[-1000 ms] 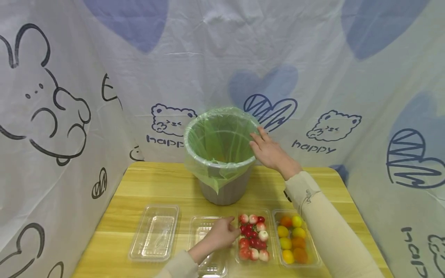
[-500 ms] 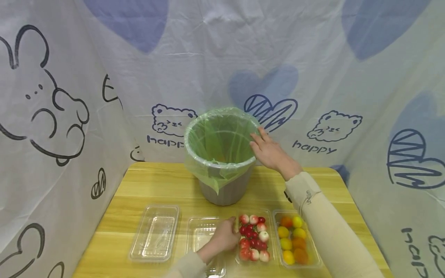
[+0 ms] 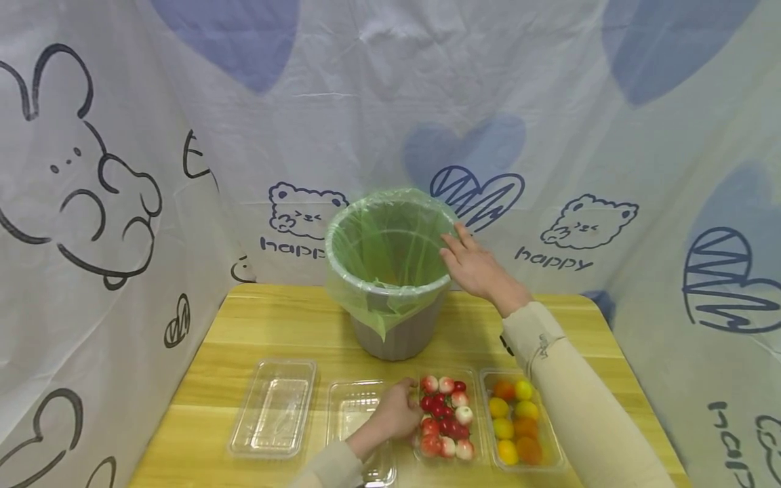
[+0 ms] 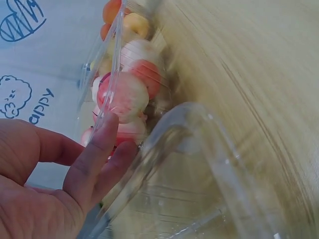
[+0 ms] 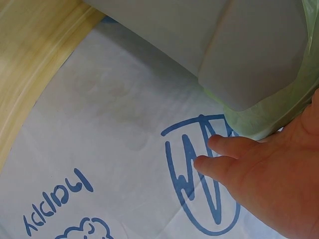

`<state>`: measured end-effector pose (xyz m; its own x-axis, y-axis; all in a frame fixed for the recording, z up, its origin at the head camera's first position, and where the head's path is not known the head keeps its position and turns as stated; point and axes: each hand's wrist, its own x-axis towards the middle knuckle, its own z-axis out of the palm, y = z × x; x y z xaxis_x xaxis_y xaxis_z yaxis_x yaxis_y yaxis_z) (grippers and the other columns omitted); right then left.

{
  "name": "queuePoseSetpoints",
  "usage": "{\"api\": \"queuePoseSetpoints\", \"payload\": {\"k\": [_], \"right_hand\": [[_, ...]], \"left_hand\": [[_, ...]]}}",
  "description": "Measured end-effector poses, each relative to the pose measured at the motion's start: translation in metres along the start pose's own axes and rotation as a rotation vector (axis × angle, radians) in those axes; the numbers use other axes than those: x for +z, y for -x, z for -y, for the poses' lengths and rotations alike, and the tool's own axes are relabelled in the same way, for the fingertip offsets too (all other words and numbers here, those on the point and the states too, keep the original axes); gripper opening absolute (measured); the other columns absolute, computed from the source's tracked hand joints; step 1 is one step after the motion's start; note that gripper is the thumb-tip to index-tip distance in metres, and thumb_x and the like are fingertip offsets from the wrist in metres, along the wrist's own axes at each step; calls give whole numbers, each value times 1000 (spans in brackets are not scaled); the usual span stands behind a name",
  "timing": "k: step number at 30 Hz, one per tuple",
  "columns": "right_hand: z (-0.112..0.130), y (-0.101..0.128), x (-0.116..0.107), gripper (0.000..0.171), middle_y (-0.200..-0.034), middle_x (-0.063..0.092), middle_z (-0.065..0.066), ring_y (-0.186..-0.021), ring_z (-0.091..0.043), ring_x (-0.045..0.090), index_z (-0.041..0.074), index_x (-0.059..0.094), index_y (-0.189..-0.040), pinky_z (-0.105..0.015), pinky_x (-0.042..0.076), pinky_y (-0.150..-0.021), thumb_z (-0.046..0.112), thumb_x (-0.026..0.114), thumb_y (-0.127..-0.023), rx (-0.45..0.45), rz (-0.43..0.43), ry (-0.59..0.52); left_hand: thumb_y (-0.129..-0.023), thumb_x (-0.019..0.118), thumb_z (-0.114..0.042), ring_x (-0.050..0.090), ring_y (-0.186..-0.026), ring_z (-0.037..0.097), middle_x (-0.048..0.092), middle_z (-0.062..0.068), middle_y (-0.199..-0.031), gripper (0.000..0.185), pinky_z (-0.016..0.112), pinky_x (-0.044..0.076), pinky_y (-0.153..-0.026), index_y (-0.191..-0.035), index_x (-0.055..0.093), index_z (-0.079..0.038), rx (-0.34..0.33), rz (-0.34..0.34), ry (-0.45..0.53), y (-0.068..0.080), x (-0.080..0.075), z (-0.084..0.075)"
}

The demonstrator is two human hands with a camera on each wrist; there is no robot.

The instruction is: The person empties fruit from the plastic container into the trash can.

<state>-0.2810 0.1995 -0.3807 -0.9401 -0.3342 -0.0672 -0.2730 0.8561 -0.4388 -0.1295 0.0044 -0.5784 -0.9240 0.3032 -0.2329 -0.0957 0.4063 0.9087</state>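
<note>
Grey bin (image 3: 399, 332) with green bag liner (image 3: 372, 271) stood just left of the right hand (image 3: 478, 271); that hand was open, fingers straight, fingertips (image 5: 219, 144) against the liner at the rim's right side. Tray of red and pink fruit (image 3: 445, 417) lay just right of the left hand (image 3: 396, 417), whose fingers (image 4: 99, 149) were loosely extended, touching the tray's near wall, not wrapped around anything. Empty clear tray (image 3: 356, 423) sat under and left of that hand. Another empty clear tray (image 3: 274, 407) lay further left of it. Tray of orange and yellow fruit (image 3: 515, 420) lay beyond the red one, below the right forearm.
</note>
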Motion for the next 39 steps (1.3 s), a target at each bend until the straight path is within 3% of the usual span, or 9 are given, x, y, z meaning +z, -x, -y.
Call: {"api": "queuePoseSetpoints", "payload": {"k": [6,14,26,33,39], "right_hand": [[1,0,0,63,-178,-11,-14,-163,-45,5,9,17,-169,-73,13,-130,42,17,-115,2,0,-3],[0,-1,1,65,-178,-10,-13,-163,-44,6,10,17,-170,-71,13,-131,44,16,-114,9,-4,5],[1,0,0,64,-178,-10,-14,-163,-44,6,9,17,-170,-69,15,-131,43,17,-115,3,-2,7],[0,-1,1,63,-178,-9,-15,-163,-45,5,8,17,-169,-71,14,-131,40,19,-115,1,-6,3],[-1,-3,2,63,-178,-9,-15,-163,-46,7,8,18,-169,-71,15,-130,40,18,-115,-5,-10,7]], "left_hand": [[-89,61,10,55,-43,11,67,15,-75,61,26,56,-40,-148,44,11,-8,58,95,5,-7,-6],[-89,66,8,69,-59,23,71,18,-86,59,42,66,-52,-145,49,9,-1,73,137,12,-15,-16],[-88,68,7,72,-61,24,73,15,-85,63,35,64,-47,-148,47,10,41,94,152,23,-34,-34],[-86,65,8,72,-62,23,72,15,-88,65,39,65,-50,-149,47,7,65,85,136,29,-46,-46],[-88,64,7,70,-62,20,69,23,-96,66,40,66,-50,-151,44,8,78,82,144,34,-60,-57]]}}
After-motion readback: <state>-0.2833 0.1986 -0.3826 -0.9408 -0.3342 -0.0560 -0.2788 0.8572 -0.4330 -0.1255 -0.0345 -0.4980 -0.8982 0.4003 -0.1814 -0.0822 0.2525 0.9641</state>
